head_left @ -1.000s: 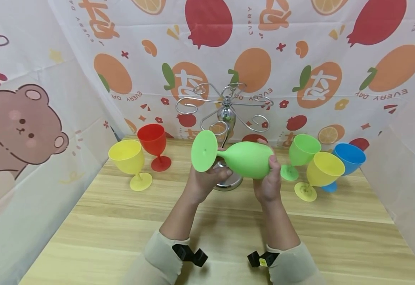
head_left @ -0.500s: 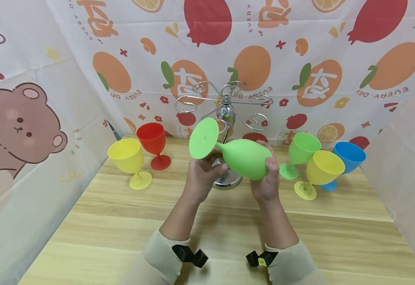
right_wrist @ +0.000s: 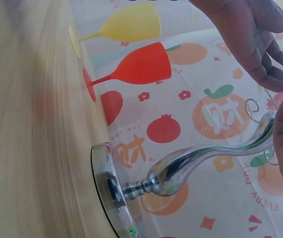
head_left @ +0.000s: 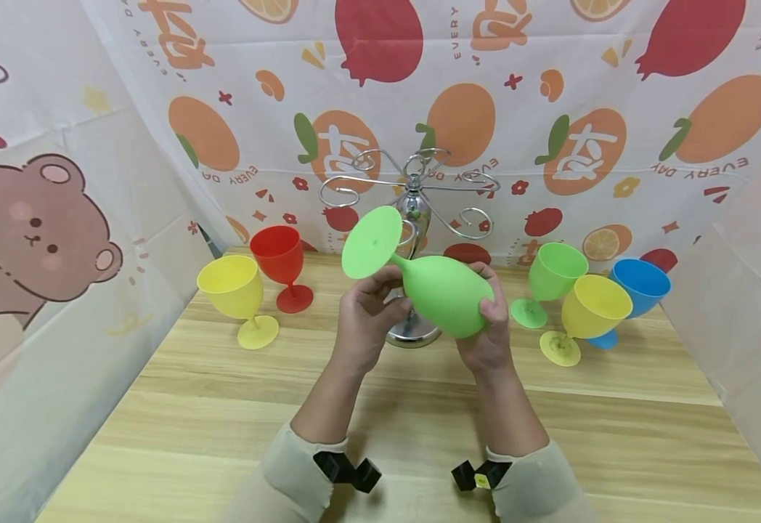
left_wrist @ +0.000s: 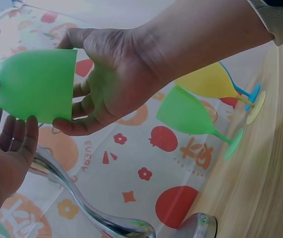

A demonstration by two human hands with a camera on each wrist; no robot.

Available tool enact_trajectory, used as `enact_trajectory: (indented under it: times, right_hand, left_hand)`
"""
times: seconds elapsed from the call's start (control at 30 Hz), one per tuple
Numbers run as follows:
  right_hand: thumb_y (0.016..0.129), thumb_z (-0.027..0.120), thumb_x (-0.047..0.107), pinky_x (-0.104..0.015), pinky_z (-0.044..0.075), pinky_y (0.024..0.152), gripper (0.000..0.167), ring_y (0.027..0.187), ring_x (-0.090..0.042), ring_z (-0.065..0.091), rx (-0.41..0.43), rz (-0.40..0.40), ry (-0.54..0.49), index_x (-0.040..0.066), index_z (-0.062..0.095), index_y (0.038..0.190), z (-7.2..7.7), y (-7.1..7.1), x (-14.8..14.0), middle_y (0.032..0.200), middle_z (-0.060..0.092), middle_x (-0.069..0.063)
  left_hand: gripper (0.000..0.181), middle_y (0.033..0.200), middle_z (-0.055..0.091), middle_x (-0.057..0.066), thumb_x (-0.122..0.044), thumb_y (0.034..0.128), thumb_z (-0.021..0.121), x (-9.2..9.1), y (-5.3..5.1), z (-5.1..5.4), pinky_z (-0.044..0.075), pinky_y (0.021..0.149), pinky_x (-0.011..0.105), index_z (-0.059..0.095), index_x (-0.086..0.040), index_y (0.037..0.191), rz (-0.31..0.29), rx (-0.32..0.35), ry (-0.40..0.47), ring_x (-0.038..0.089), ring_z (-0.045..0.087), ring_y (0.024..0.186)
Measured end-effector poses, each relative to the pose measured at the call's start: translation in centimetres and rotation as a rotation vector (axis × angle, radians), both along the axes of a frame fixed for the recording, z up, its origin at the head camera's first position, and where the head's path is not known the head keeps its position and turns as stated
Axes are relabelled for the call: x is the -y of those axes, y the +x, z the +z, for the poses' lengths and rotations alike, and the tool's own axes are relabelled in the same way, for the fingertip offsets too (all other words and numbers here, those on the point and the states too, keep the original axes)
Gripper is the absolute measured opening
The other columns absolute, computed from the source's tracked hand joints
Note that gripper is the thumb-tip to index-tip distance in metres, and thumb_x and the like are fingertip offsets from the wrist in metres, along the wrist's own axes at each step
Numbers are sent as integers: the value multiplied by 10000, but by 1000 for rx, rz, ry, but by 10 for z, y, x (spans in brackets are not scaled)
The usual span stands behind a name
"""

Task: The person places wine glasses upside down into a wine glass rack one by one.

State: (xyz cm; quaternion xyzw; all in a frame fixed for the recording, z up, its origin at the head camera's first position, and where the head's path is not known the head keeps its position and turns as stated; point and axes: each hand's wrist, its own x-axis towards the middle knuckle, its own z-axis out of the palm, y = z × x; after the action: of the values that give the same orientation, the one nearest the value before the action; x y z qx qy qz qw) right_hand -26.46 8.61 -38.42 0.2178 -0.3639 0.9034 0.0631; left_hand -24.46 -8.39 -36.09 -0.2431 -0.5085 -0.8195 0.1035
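Note:
A green plastic goblet (head_left: 449,294) is held tilted above the table, its round foot up at the left and its bowl's mouth toward the lower right. My right hand (head_left: 487,327) grips the bowl near the rim, thumb on one side and fingers on the other, as the left wrist view shows. My left hand (head_left: 367,312) holds the goblet where the stem meets the bowl, with the thumb at the near side; some of its fingers are hidden behind the stem. Just behind the goblet stands a chrome rack (head_left: 414,207) with curled wire arms.
A yellow goblet (head_left: 232,287) and a red goblet (head_left: 279,256) stand at the left. At the right are another green goblet (head_left: 555,272), a yellow goblet (head_left: 595,309) and a blue goblet (head_left: 642,285), close together. A printed cloth (head_left: 224,43) hangs behind the wooden table (head_left: 413,407).
The green goblet has tipped further, its foot rising and its mouth dropping. My left hand has shifted slightly up and left along with it. The standing goblets have stayed put.

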Motion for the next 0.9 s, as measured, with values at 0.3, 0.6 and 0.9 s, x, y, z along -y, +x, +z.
enact_trajectory:
  times: [0.3, 0.6, 0.9]
  right_hand:
    - [728, 699, 212, -300, 561, 806, 505, 1078, -186, 549, -41, 61, 48, 171, 491, 1186, 2, 3, -3, 1226, 514, -17]
    - [707, 751, 218, -327, 566, 807, 571, 1089, -210, 533, -104, 104, 151, 235, 514, 1226, 5, 7, -5, 1246, 472, -39]
    - [681, 634, 95, -354, 564, 850, 612, 1115, -227, 538, -140, 79, 280, 273, 521, 1256, 8, 11, -8, 1284, 446, -69]
  left_hand:
    - [283, 1122, 640, -11, -56, 878, 677, 1, 0, 0, 509, 931, 219, 652, -143, 1147, 19, -36, -12, 172, 565, 1072]
    - [440, 1114, 640, -1, -417, 852, 754, 2, -2, -2, 544, 826, 226, 665, -176, 1209, 2, -76, -13, 163, 572, 1015]
    - [461, 1122, 643, -6, -433, 836, 765, 2, 1, 0, 528, 845, 228, 658, -155, 1189, 26, -34, -1, 152, 573, 1028]
